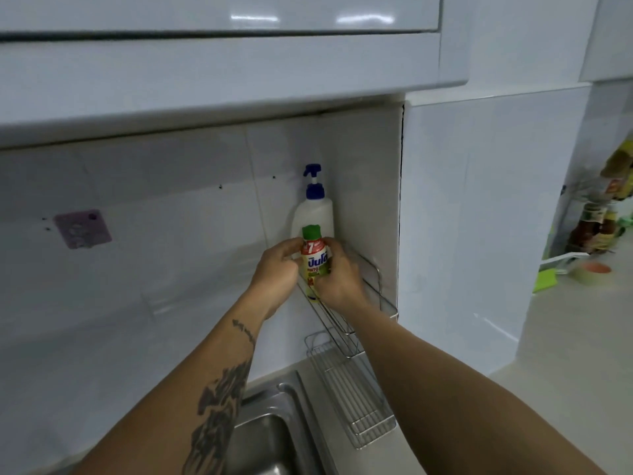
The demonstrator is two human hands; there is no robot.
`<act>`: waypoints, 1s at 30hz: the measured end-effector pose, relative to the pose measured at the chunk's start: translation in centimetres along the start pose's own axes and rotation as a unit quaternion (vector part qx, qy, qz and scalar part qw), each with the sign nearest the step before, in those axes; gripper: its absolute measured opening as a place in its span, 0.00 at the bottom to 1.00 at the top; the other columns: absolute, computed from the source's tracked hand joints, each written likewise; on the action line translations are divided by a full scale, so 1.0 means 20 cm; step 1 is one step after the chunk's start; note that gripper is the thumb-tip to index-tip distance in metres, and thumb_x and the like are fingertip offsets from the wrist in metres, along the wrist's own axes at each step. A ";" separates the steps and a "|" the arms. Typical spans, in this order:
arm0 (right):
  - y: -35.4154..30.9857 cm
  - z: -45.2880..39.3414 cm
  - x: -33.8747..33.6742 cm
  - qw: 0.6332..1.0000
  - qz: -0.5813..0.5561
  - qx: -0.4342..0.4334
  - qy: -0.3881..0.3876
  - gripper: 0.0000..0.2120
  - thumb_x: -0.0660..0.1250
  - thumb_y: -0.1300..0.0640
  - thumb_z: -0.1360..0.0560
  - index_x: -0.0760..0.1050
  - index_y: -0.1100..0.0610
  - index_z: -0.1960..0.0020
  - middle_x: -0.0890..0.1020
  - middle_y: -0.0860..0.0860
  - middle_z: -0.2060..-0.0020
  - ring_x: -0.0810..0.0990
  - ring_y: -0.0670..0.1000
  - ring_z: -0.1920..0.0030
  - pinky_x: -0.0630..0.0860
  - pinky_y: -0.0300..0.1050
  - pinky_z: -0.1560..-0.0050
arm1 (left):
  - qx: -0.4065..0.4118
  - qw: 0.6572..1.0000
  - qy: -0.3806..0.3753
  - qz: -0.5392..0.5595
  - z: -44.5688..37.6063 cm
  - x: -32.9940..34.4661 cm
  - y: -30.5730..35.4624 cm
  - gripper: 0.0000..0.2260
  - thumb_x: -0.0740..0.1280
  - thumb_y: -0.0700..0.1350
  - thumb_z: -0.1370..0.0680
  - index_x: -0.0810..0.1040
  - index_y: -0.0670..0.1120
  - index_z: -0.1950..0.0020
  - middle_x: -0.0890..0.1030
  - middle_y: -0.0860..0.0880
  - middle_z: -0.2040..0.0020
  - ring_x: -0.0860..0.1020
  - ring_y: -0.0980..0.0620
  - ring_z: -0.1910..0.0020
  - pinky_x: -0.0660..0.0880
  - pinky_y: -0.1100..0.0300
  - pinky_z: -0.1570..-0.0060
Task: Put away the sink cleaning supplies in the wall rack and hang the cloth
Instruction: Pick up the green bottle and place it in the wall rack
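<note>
Tiled wall rack (371, 296): both hands grip green-cap bottle (314, 260), label "7".

Dim-ish, cool indoor light, pretty soft overall

Two streaky glare spots on the glossy upper cabinet (239, 15), shadow pooling under it onto the wall tiles (171, 200). Wide-angle lens bends the edges, and the jars (596, 228) at far right are blurry.

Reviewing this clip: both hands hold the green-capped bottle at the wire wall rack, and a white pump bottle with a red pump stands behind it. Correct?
Not quite: the head view shows the white pump bottle has a blue pump, not red. Both the left hand and right hand do hold the green-capped bottle at the wire wall rack.
</note>
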State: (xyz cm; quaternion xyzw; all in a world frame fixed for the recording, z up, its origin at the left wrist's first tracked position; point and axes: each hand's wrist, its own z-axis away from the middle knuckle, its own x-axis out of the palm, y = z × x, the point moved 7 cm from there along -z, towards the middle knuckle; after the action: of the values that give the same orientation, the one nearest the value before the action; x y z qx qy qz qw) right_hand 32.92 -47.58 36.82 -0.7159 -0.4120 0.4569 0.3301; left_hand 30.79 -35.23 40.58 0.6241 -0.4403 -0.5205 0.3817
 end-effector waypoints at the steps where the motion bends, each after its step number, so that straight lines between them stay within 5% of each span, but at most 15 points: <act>1: 0.00 0.00 0.01 1.000 0.005 0.001 0.002 0.28 0.71 0.57 0.26 0.65 0.48 0.29 0.80 0.52 0.44 0.80 0.54 0.47 0.75 0.46 0.52 | -0.001 1.000 0.002 0.000 -0.01 0.00 -0.01 0.21 0.58 0.35 0.21 0.72 0.50 0.31 0.75 0.49 0.32 0.73 0.49 0.35 0.69 0.50 0.31; 6: 0.00 -0.01 0.02 0.999 0.039 0.001 -0.004 0.28 0.71 0.58 0.26 0.64 0.50 0.30 0.81 0.52 0.45 0.81 0.55 0.48 0.74 0.45 0.56 | -0.001 1.000 -0.012 0.002 -0.02 0.00 -0.04 0.24 0.57 0.33 0.22 0.71 0.51 0.29 0.72 0.50 0.29 0.71 0.49 0.32 0.68 0.49 0.30; 11: 0.01 0.02 0.01 0.998 0.054 0.031 -0.031 0.27 0.71 0.59 0.27 0.63 0.50 0.32 0.80 0.52 0.42 0.80 0.55 0.44 0.80 0.53 0.47 | -0.007 0.999 -0.024 -0.022 0.01 -0.06 -0.09 0.25 0.56 0.34 0.23 0.67 0.50 0.27 0.69 0.49 0.27 0.69 0.49 0.30 0.65 0.48 0.28; 17: -0.10 0.14 -0.08 0.999 0.031 -0.003 -0.016 0.33 0.71 0.60 0.26 0.60 0.53 0.26 0.75 0.54 0.37 0.76 0.54 0.39 0.72 0.44 0.46 | -0.018 0.999 -0.020 -0.026 0.12 -0.22 -0.16 0.28 0.54 0.31 0.24 0.66 0.49 0.26 0.69 0.50 0.28 0.71 0.50 0.32 0.66 0.50 0.29; 23: -0.24 0.35 -0.09 0.998 -0.049 -0.023 -0.009 0.31 0.74 0.60 0.27 0.63 0.48 0.30 0.76 0.51 0.40 0.78 0.52 0.42 0.80 0.48 0.43 | -0.004 1.000 0.015 0.000 0.34 -0.44 -0.26 0.25 0.56 0.31 0.24 0.71 0.49 0.30 0.73 0.50 0.31 0.74 0.51 0.35 0.69 0.51 0.31; 27: -0.33 0.55 0.03 0.996 -0.054 -0.045 -0.054 0.28 0.74 0.60 0.27 0.65 0.49 0.33 0.76 0.50 0.45 0.79 0.50 0.46 0.79 0.42 0.50 | -0.015 0.999 0.042 -0.012 0.54 -0.62 -0.41 0.23 0.57 0.32 0.23 0.73 0.50 0.32 0.75 0.52 0.34 0.75 0.51 0.36 0.69 0.50 0.31; 30: -0.32 0.72 0.21 0.994 -0.043 -0.041 -0.092 0.27 0.73 0.58 0.27 0.66 0.49 0.33 0.76 0.50 0.44 0.79 0.48 0.47 0.80 0.47 0.50 | -0.038 0.997 0.062 -0.036 0.70 -0.77 -0.61 0.23 0.57 0.33 0.23 0.73 0.51 0.31 0.75 0.53 0.34 0.75 0.52 0.36 0.70 0.51 0.32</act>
State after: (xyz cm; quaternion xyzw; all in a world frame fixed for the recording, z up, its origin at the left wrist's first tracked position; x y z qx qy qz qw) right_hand 18.78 -39.70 35.46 -0.6656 -0.4892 0.4889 0.2803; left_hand 17.82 -17.09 31.71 0.6556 -0.3734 -0.5106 0.4123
